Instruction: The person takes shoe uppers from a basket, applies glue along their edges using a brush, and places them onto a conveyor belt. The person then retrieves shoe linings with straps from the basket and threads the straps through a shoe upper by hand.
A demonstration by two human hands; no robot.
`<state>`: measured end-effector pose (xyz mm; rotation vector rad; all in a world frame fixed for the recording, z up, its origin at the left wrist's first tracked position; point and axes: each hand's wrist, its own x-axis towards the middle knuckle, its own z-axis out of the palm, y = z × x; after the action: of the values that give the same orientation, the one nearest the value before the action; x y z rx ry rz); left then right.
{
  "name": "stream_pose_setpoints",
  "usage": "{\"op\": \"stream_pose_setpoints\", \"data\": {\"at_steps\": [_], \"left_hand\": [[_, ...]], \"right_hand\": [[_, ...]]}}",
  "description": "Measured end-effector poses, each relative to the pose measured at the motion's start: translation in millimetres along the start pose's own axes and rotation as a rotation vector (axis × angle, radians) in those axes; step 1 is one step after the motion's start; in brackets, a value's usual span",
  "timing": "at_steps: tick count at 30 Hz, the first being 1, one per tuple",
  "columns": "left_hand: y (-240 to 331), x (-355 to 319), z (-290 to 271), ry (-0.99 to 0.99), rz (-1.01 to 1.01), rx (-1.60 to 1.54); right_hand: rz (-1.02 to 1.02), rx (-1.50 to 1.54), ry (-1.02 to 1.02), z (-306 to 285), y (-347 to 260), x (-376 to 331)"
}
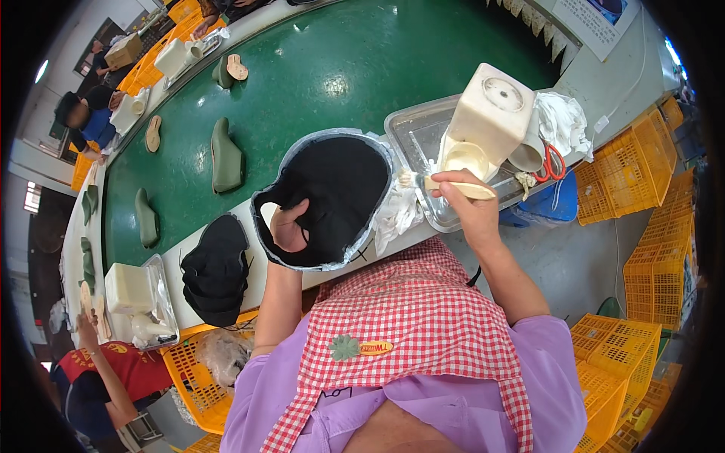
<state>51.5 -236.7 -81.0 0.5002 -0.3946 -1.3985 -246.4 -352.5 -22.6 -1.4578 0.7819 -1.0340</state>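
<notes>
My left hand (289,226) holds a black fabric shoe upper (343,189) by its near-left part. The thumb lies over the fabric, and the other fingers are partly hidden. A pale grey band runs along the rim of the upper. My right hand (467,202) is closed around the wooden handle of a brush (477,190). The bristles point left, close to the upper's right rim. Just beyond that hand, a white square bottle (491,106) stands tilted over a small cream-coloured cup (464,158) in a clear plastic tray (408,124).
A stack of black uppers (215,272) lies to the left. Green shoe lasts (226,158) sit on the green belt (332,68). Red-handled scissors (553,162) and white cloth (563,121) are at the right. Yellow crates (627,162) stand beyond. A co-worker's arm (102,362) reaches in at lower left.
</notes>
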Motion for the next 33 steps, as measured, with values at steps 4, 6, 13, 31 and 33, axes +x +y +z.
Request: {"op": "stream_pose_setpoints", "data": {"at_steps": [4, 6, 13, 31, 33], "left_hand": [[0.0, -0.8, 14.3, 0.088, 0.005, 0.066], [-1.7, -1.6, 20.1, 0.098, 0.011, 0.111], [1.9, -8.8, 31.6, 0.081, -0.039, 0.087], [26.6, -10.4, 8.7, 0.227, 0.128, 0.042], [37.6, -14.7, 11.2, 0.348, 0.212, -0.002]], "right_hand": [[-0.331, -0.175, 0.067, 4.0, -15.0, 6.7], [-0.486, -0.273, 0.051, 13.9, -29.9, 14.5], [-0.804, -0.459, -0.033, 26.7, -24.2, 32.0], [-0.539, -0.439, -0.098, 31.6, 12.2, -3.6], [-0.456, -0.405, -0.051, 29.9, 12.9, -3.2]]}}
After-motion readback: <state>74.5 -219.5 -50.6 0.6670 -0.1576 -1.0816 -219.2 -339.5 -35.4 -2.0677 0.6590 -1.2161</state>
